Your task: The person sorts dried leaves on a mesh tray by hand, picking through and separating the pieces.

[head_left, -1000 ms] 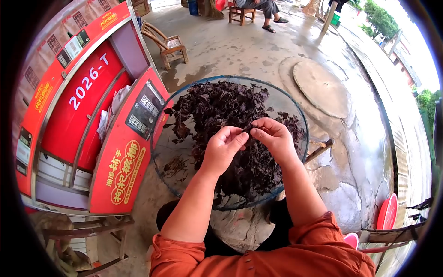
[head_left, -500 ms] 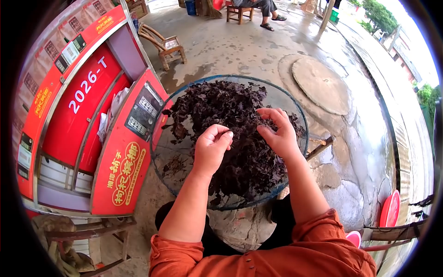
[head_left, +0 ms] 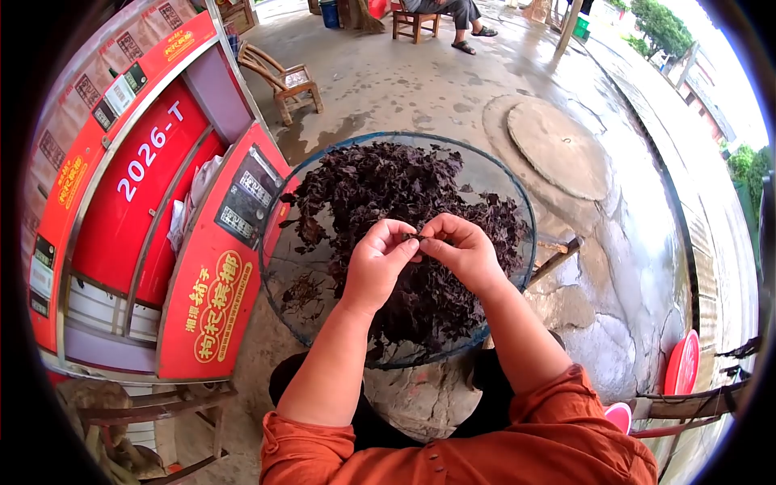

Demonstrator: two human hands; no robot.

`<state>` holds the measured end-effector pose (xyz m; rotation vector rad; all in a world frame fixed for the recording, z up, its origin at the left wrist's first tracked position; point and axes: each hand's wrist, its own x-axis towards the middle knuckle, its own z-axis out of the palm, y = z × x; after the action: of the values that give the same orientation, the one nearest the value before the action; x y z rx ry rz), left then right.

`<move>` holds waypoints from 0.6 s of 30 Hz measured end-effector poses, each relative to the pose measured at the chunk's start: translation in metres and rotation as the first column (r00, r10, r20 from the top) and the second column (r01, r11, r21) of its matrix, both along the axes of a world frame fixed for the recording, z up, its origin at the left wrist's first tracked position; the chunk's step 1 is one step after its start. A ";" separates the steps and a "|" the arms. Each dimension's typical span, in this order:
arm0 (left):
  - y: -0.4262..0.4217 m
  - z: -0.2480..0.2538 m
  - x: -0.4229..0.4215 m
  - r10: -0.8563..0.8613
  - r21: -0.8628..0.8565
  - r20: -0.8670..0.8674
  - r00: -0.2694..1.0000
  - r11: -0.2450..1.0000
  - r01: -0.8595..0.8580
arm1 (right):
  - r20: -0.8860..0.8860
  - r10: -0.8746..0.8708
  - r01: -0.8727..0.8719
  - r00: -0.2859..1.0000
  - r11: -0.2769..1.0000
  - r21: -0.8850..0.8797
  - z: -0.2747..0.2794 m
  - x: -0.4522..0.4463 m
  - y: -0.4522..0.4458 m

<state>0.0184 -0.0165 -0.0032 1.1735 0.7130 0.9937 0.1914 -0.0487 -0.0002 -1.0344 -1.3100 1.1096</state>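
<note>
A round mesh tray point(head_left: 520, 183) with a blue rim holds a heap of dark, curled leafy pieces point(head_left: 388, 174). Over the middle of the heap, my left hand point(head_left: 381, 260) and my right hand point(head_left: 462, 252) meet at the fingertips. Both pinch one small dark leafy piece point(head_left: 414, 237) between thumb and forefinger; the fingers partly cover it. A small clump of thin brownish bits point(head_left: 302, 296) lies apart from the heap, at the left side of the tray.
A red display cabinet point(head_left: 206, 307) stands close on the left. Beyond the tray are a small bamboo chair point(head_left: 293, 79) and a seated person's legs point(head_left: 463, 20). A round slab point(head_left: 559, 150) lies at right, with a red basin point(head_left: 683, 364) lower down.
Half a second ago my hands were apart, the right one with its fingers spread over the heap. My right hand has moved left to my left hand, and both now pinch the piece.
</note>
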 end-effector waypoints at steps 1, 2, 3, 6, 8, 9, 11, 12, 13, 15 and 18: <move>0.000 -0.002 0.000 -0.001 0.000 0.002 1.000 1.000 0.001 | -0.082 -0.001 -0.003 0.997 0.999 -0.045 0.001 0.000 -0.001; 0.001 -0.005 0.001 -0.010 0.031 -0.008 1.000 0.999 0.010 | -0.162 -0.004 -0.011 0.987 0.996 -0.090 0.002 0.000 -0.001; 0.002 -0.006 0.001 -0.017 0.062 -0.017 1.000 0.998 0.018 | -0.195 -0.041 0.023 0.980 0.995 -0.097 0.002 -0.001 0.000; 0.000 -0.005 -0.001 0.068 0.148 -0.231 0.971 0.988 -0.034 | -0.272 -0.282 0.264 0.920 0.959 -0.101 -0.007 0.015 0.010; 0.004 -0.009 -0.006 0.090 0.160 -0.244 0.965 0.986 -0.052 | -0.168 -0.328 0.318 0.930 0.944 -0.087 -0.010 0.040 0.017; 0.005 -0.007 -0.010 0.122 0.263 -0.342 0.932 0.964 -0.030 | 0.205 -0.331 0.333 0.921 0.943 0.027 -0.010 0.054 0.019; 0.003 0.001 -0.018 0.172 0.354 -0.494 0.852 0.935 0.017 | 0.610 -0.356 0.287 0.708 0.934 0.211 -0.011 0.070 0.025; 0.005 0.002 -0.020 0.175 0.356 -0.487 0.855 0.934 0.012 | 0.615 -0.355 0.283 0.704 0.934 0.216 -0.012 0.070 0.030; 0.006 0.002 -0.021 0.196 0.368 -0.525 0.828 0.930 0.013 | 0.622 -0.388 0.331 0.680 0.920 0.212 -0.013 0.070 0.037; 0.008 0.002 -0.022 0.234 0.388 -0.531 0.814 0.922 -0.012 | 0.669 -0.418 0.374 0.614 0.901 0.220 -0.018 0.068 0.056; 0.011 0.010 -0.027 0.228 0.372 -0.526 0.819 0.928 -0.019 | 0.807 -0.152 0.325 0.571 0.944 -0.052 -0.020 0.053 0.093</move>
<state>-0.0086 -0.0052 0.0068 1.7956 1.1241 0.9061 0.2447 0.0444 -0.0199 -1.9502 -1.6852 0.5413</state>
